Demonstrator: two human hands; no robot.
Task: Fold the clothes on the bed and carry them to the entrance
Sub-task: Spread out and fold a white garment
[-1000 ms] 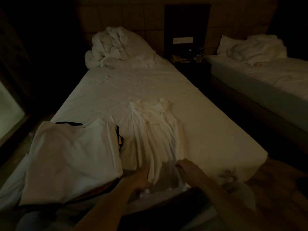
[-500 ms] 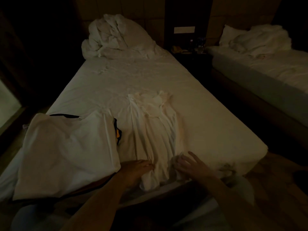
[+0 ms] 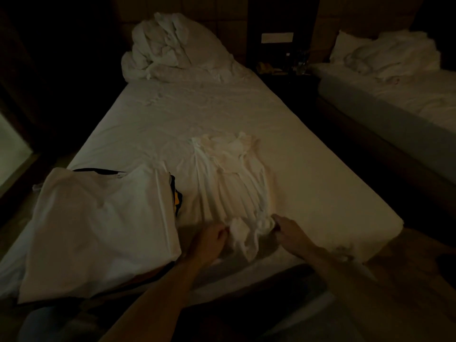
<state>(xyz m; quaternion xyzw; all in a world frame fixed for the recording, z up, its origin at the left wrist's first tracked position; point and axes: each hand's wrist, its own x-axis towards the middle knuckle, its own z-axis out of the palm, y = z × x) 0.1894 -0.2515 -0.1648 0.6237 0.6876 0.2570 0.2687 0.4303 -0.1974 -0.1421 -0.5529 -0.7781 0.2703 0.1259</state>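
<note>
- Left hand point(image 3: 209, 240) and right hand point(image 3: 287, 230): each grip pinches the hem of the white garment point(image 3: 232, 191), ready to fold it away.
- Folded pile point(image 3: 98, 225): left of the grip, on the bed point(image 3: 320, 193).

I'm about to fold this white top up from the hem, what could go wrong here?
The white top lies crumpled in pleats, and both hands, left hand and right hand, grip only its bunched hem, so creases may get folded in. The folded stack sits close on the left; the lifted cloth could drag across it.
</note>
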